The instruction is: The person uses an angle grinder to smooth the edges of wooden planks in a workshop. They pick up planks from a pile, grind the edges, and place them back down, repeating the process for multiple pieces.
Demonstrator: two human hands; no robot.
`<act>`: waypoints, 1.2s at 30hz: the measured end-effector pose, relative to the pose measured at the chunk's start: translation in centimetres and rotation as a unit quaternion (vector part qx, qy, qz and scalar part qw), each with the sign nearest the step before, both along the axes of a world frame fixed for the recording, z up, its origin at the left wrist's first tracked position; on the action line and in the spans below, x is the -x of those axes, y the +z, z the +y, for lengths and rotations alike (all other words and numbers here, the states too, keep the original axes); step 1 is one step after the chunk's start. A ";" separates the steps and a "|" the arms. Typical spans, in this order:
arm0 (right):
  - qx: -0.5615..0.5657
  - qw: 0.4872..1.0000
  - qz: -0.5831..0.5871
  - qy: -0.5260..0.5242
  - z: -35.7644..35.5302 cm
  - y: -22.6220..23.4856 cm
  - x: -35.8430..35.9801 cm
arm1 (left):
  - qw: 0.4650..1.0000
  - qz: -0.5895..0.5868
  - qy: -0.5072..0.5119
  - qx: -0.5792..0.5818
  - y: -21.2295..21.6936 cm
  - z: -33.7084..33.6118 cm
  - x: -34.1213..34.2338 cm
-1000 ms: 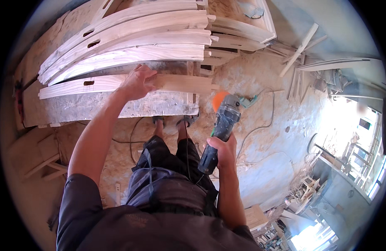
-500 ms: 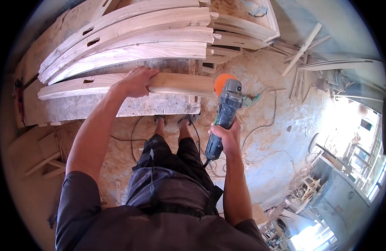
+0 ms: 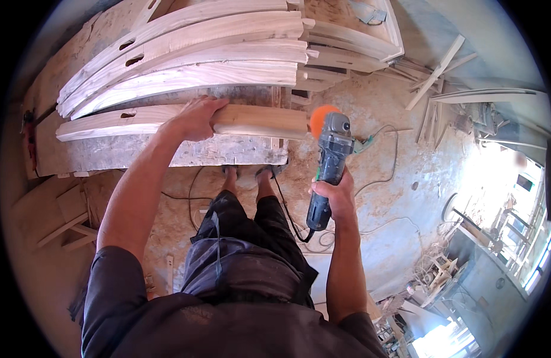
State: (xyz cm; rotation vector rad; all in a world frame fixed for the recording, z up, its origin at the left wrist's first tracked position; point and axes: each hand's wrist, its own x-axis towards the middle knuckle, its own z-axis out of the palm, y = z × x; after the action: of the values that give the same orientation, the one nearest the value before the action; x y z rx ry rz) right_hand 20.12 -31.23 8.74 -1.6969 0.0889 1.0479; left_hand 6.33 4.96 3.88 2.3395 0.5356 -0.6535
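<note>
Bench [image 3: 138, 156]: a long, rough, dust-covered top running across the upper left of the view; all positions below are given relative to it.

Stack of curved wooden pieces [image 3: 186, 53]: lies on the far part of the bench, several long pale bowed lengths laid side by side, some with slots cut near their left ends.

Curved wooden piece [image 3: 257, 119]: lies alone on the bench, nearer its front edge and apart from the stack. Its right end reaches the right-hand end of the bench.

Floor [image 3: 394, 203]: off the right end and front of the bench, covered in sawdust, with a cord trailing across it and loose sticks beyond.

Grinder [image 3: 329, 161]: held just off the right end of the bench, its orange disc [image 3: 320, 117] up against the right end of the lone piece.

Left hand [image 3: 195, 118]: laid over the lone piece near its middle, fingers curled over the top, pressing it to the bench.

Right hand [image 3: 334, 194]: in front of the bench's right corner, fingers wrapped tight round the grinder's body.
</note>
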 end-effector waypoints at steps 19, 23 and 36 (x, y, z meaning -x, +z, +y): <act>0.012 0.989 0.027 -0.143 -3.0 0.0 0.5 | 0.751 -0.259 0.581 -0.177 -8.4 -1.6 15.5; 0.007 0.979 0.068 -0.194 -5.3 0.1 2.6 | 0.458 -0.158 0.865 0.130 -5.4 6.8 15.7; -0.037 0.957 0.072 -0.278 -6.5 0.4 6.2 | 0.418 -0.316 0.805 0.279 -4.2 14.1 21.8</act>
State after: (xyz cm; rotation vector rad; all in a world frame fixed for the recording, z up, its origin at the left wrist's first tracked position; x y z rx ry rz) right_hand 13.91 -37.72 9.13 -1.4034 0.5809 0.7338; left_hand -15.47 19.10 -0.33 0.4482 1.4363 0.8616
